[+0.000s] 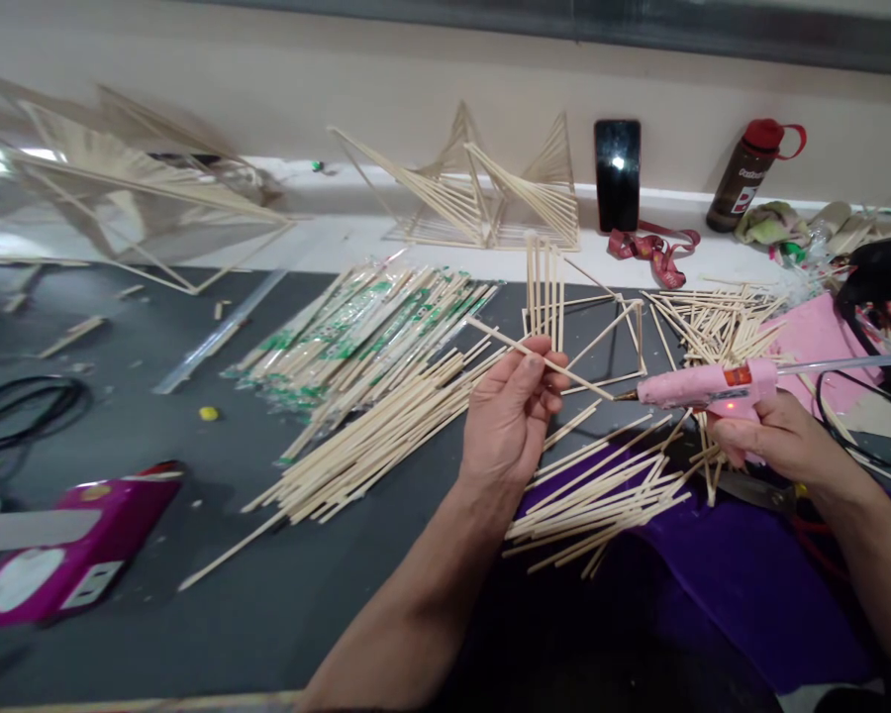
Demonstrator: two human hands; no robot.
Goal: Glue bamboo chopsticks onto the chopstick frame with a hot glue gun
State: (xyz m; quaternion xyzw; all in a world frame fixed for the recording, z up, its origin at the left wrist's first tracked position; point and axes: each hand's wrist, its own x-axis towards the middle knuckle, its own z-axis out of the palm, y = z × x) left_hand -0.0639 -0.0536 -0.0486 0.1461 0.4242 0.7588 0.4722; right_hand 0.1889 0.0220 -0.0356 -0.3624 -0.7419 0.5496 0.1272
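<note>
Between thumb and fingers, my left hand [516,396] pinches a thin wooden stick [575,378] that slants down to the right. My right hand [779,436] grips a pink hot glue gun [702,391] with an orange light on its side. A long clear glue stick [846,364] runs out of the gun's back. The gun's nozzle is at the right end of the held stick; whether they touch I cannot tell. Behind my left hand stands a small frame of sticks [545,297]. Shorter sticks [601,505] lie on purple cloth [683,564] below.
Long loose sticks [371,436] and plastic-wrapped chopsticks [371,327] lie left of my hands. Finished stick structures [520,198], a phone [618,176] and a bottle [746,178] stand along the wall. Scissors [757,490] lie under my right hand; a magenta box [81,540] sits far left.
</note>
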